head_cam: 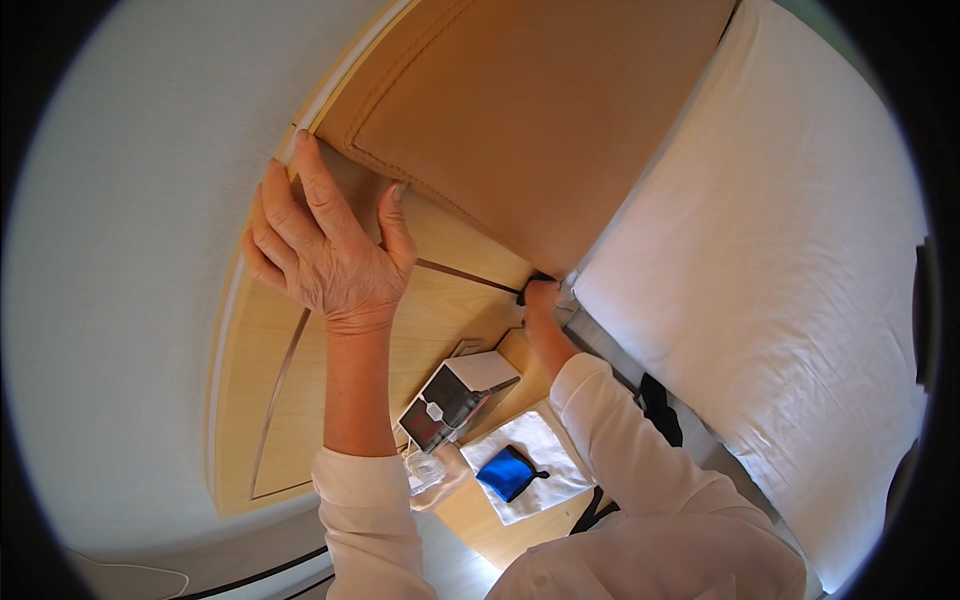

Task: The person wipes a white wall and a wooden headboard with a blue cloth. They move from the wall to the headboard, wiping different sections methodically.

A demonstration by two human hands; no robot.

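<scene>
My left hand (337, 247) is spread over the top edge of a light wood headboard panel (450, 300), its thumb beside the stitched lower border of a tan leather-look headboard cushion (525, 112). Down at the cushion's bottom corner, near the white-covered bed (757, 247), is my right hand (541, 294). Something black shows beside its fingers; what that is, and whether the hand grips it, I cannot tell.
Below the panel stands a wooden bedside table (480, 529) bearing a white cloth (536, 442), a blue zipped pouch (506, 474) and a white-and-black box (450, 397). Black fabric (660, 409) hangs by the bed. A pale wall (135, 262) rises at left.
</scene>
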